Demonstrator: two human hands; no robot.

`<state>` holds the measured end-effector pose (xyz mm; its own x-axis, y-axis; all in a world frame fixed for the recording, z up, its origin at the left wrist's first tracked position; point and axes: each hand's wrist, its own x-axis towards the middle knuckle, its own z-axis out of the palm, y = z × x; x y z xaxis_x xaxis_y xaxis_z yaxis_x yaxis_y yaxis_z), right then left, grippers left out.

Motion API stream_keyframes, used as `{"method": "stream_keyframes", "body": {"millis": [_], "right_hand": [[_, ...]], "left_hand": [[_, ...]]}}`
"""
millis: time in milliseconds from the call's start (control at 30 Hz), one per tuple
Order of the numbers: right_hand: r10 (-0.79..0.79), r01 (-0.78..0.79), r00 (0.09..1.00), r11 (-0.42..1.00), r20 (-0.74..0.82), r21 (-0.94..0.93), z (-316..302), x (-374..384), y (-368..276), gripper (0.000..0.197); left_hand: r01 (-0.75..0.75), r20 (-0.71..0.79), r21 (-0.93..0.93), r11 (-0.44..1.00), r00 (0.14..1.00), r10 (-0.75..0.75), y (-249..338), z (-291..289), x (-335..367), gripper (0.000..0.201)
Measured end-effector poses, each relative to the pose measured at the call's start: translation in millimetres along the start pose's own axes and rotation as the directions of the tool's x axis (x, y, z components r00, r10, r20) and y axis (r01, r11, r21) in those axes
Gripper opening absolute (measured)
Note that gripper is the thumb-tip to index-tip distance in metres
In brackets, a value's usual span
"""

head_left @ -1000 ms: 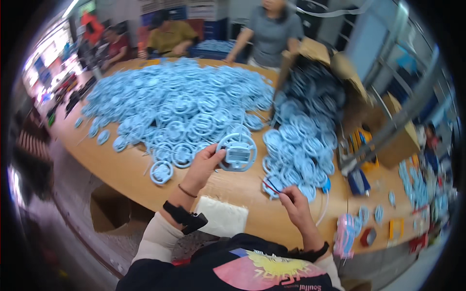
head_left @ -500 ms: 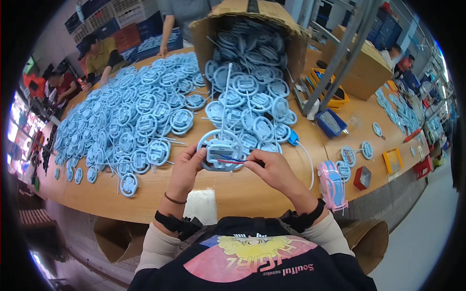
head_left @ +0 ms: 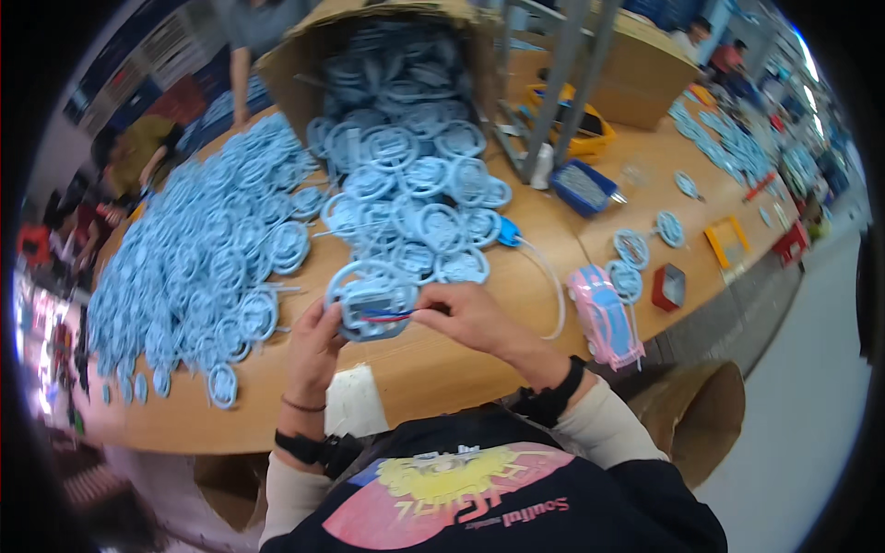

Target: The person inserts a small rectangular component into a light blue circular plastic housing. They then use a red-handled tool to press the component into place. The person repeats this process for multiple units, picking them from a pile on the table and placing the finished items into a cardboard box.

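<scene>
**Hands at work on a blue plastic ring**

Hands meet over the near edge of a long wooden table (head_left: pixel 442 369), both closed on the same piece. The left hand (head_left: pixel 313 346) grips the left rim of a round, pale blue plastic ring (head_left: pixel 371 300) with a flat panel across its middle, fingers curled around the edge. The right hand (head_left: pixel 466 313) pinches in from the right side, thumb and fingertips narrowed on a thin red strip (head_left: pixel 387 317) that lies across the lower part of the ring. The ring is held just above the table, tilted a little toward the person, in front of their chest.

Each wrist carries a dark band, and the sleeves are light under a black top with a bright print.

Just behind the ring, a heap of the same blue rings (head_left: pixel 415 184) spills out of a tipped cardboard box (head_left: pixel 304 46) onto the wood. A second, wider spread of rings (head_left: pixel 203 267) covers the table to the left, well out past the left hand.

To the right of the hands sits a pink toy car (head_left: pixel 604 318), near the table's edge. Beside it are a few loose blue rings and a small red tray (head_left: pixel 668 288). Farther back stand a blue tray (head_left: pixel 583 187) and the legs of a grey metal frame (head_left: pixel 553 83). A pale tube (head_left: pixel 551 276) curves over the wood between the heap and the car.

Other people stand at the far side of the table, partly cut off by the picture's edge.
</scene>
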<state>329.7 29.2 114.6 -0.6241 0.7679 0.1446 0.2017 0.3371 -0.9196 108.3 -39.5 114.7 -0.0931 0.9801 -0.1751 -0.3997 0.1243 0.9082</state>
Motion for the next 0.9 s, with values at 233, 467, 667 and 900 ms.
{"method": "stream_keyframes", "body": {"millis": [233,467,667,900], "right_hand": [[-0.020,0.021,1.000,1.000,-0.016,0.023,29.4,0.0,5.3,0.016],[0.025,-0.022,0.997,0.999,-0.067,0.045,100.0,8.9,5.6,0.019],[0.140,-0.146,0.982,0.988,-0.130,-0.040,153.8,8.2,-0.7,0.020],[0.266,-0.306,0.922,0.946,-0.281,-0.106,163.8,-19.5,-0.5,0.018]], "left_hand": [[0.079,0.154,-0.134,0.988,0.986,-0.058,-2.6,-35.6,-3.9,0.033],[0.170,0.247,-0.249,0.954,0.963,-0.107,-4.4,-80.7,-11.4,0.044],[0.309,0.280,-0.202,0.929,0.928,-0.247,-12.6,-139.2,-10.0,0.038],[-0.187,0.062,-0.599,0.779,0.959,0.278,61.2,-230.4,94.3,0.043]]}}
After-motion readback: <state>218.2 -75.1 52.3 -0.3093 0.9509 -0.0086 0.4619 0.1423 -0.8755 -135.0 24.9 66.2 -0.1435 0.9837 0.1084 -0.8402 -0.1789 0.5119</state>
